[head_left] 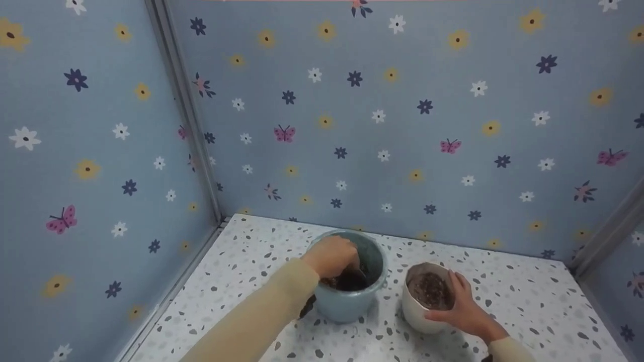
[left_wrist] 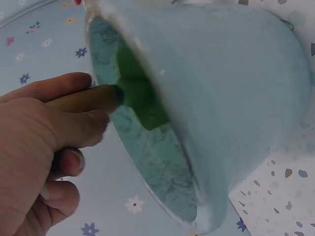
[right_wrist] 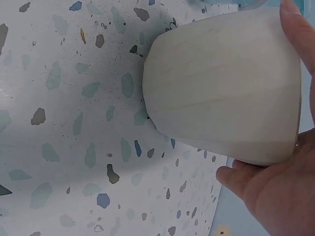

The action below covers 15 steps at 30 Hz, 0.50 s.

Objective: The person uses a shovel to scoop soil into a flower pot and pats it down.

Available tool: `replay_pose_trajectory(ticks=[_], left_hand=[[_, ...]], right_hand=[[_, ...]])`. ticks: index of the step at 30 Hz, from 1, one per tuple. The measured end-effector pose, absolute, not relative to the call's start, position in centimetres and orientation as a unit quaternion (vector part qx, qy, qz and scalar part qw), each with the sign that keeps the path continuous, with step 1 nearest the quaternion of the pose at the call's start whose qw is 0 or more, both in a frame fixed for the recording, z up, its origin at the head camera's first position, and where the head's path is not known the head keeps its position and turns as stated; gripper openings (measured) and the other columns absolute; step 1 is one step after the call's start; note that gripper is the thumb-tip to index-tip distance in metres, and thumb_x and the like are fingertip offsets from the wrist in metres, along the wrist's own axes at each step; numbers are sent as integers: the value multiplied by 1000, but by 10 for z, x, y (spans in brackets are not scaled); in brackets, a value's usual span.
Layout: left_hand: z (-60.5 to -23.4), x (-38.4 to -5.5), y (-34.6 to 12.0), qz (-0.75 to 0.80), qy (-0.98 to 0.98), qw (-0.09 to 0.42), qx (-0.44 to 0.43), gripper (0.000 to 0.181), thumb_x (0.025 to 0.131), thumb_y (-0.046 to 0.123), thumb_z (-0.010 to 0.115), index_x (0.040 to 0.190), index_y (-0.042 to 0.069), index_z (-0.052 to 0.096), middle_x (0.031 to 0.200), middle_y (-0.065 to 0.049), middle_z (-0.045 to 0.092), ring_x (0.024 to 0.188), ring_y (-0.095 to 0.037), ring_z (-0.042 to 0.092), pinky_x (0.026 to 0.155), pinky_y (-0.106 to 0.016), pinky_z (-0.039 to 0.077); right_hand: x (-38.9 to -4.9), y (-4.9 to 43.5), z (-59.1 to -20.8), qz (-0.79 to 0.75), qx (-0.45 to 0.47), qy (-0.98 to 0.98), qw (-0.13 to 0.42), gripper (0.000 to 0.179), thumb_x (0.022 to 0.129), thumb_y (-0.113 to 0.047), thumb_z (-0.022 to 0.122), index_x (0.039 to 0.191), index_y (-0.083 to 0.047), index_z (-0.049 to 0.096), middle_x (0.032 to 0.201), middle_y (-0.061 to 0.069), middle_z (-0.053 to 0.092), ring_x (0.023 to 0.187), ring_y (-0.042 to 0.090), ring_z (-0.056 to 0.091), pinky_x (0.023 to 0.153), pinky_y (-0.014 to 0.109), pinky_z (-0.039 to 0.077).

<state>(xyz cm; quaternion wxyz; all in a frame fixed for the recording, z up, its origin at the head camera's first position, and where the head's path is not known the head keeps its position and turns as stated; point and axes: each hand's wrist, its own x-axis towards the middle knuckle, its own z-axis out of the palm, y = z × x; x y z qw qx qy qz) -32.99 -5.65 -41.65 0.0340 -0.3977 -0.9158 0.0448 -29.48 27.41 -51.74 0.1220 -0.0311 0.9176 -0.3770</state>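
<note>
My left hand [head_left: 334, 257] reaches down inside the light blue flower pot [head_left: 344, 306], over dark soil [head_left: 352, 282]. In the left wrist view, its fingers and thumb grip the wooden handle [left_wrist: 86, 99] of a small hand trowel whose green blade [left_wrist: 140, 93] is inside the pot. Part of the blade is hidden behind the rim. To the right stands a cream-white flower pot [head_left: 418, 315] holding brown soil [head_left: 430, 291]. My right hand [head_left: 465, 310] holds this pot near its rim, thumb on the near side and fingers round the right side.
Both pots stand upright on a white speckled tabletop [head_left: 251, 251], a short gap between them. Blue flowered panels [head_left: 352, 100] rise behind and at both sides, with grey metal strips [head_left: 186, 100] at the corners. Small dark crumbs lie by the cream-white pot's base in the right wrist view.
</note>
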Motion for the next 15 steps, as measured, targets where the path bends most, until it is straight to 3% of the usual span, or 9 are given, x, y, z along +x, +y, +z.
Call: replay_pose_trajectory(ticks=[6, 12, 15], left_hand=[[-415, -330, -73, 4, -941, 13, -338, 22, 75, 5, 69, 90, 20, 72, 83, 7, 65, 77, -13, 60, 72, -30, 48], [-420, -338, -91, -130, -957, -49, -254, 5, 77, 8, 63, 75, 10, 66, 62, 3, 56, 52, -11, 46, 51, -28, 43], [-428, -342, -104, -223, -945, -72, -227, 9, 79, 10, 63, 83, 7, 70, 70, 2, 63, 49, -9, 50, 50, -26, 45]], right_hand=[[-294, 276, -516, -380, -41, 916, 122, 122, 64, -51, 75, 144, -7, -6, 143, 24, -14, 128, 50, 2, 93, 65, 17], [-292, 276, -515, -387, -45, 913, 124, 119, 67, -47, 75, 144, -7, -7, 143, 24, -15, 128, 49, 1, 93, 64, 19], [-293, 275, -515, -385, -43, 913, 126, 121, 66, -49, 75, 144, -8, -8, 143, 23, -15, 128, 50, 2, 93, 65, 18]])
